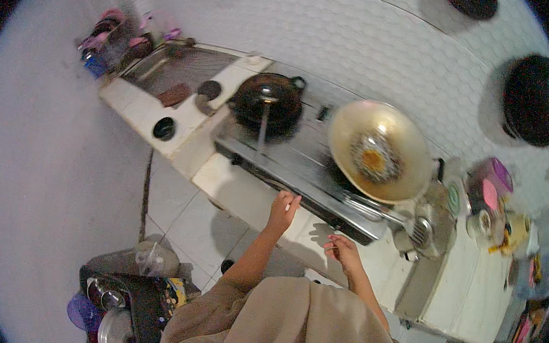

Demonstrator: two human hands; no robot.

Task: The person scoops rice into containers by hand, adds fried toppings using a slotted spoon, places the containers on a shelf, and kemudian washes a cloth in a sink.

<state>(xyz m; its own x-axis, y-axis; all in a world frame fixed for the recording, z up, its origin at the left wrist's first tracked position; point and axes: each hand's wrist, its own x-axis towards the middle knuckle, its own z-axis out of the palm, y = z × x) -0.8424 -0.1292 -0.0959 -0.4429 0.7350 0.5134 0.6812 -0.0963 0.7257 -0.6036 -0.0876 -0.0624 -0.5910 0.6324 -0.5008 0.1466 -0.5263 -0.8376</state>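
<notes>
My left hand (283, 212) is at the front edge of a steel gas stove (315, 192), near its knobs. Its fingers are pinched together; a small white spot shows at them, too blurred to name. To its right, over the white counter, hangs my right hand (344, 252), with its fingers loosely bent and apart and nothing visible in them. A large pale wok (416, 142) sits on the right burner, with yellow-orange food (373, 159) amid bubbling oil. On the left burner stands a dark pan (255, 93). Metal utensils (376, 211) lie across the stove's right end.
A sink (178, 70) is set in the counter at the far left. Right of the stove are a metal pan (437, 233) and several jars and packets. A large black lid (536, 99) hangs on the tiled wall. Behind my left side stands a dark bin (145, 311) filled with kitchenware.
</notes>
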